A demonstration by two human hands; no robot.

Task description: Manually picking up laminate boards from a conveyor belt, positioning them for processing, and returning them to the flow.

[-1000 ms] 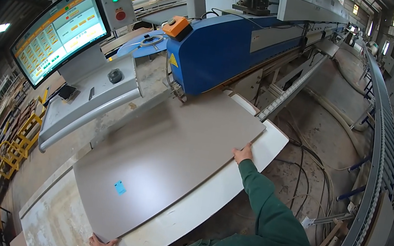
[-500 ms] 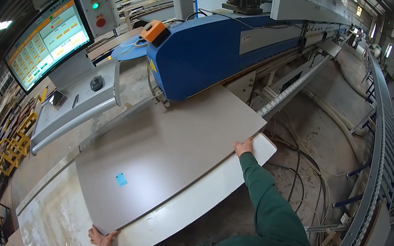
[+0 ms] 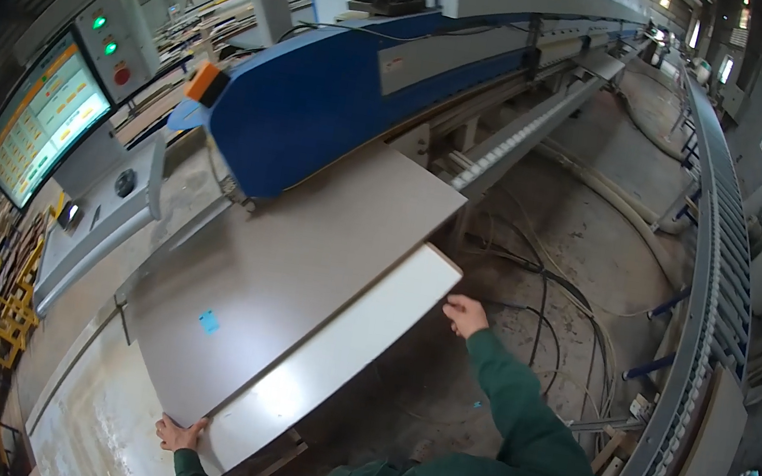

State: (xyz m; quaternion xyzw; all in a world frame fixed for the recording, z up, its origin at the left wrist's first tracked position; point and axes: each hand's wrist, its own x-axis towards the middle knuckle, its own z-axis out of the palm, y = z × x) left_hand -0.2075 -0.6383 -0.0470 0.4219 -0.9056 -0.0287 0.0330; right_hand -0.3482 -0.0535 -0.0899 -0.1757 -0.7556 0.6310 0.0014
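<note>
Tabletop (image 3: 91,397), panel (image 3: 302,246) lengthwise to upper-right

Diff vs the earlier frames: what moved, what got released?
The flat grey-brown panel slid forward along the blue machine, its far end now further past the white board beneath. The bare, green-sleeved right hand let go of the panel's edge, now near the white board's corner. Unchanged: bare left hand at the panel's near corner; small light-blue label on top.

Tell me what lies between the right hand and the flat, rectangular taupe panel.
In the head view, a long white board lies between the right hand and the taupe panel, plus some floor.
</note>
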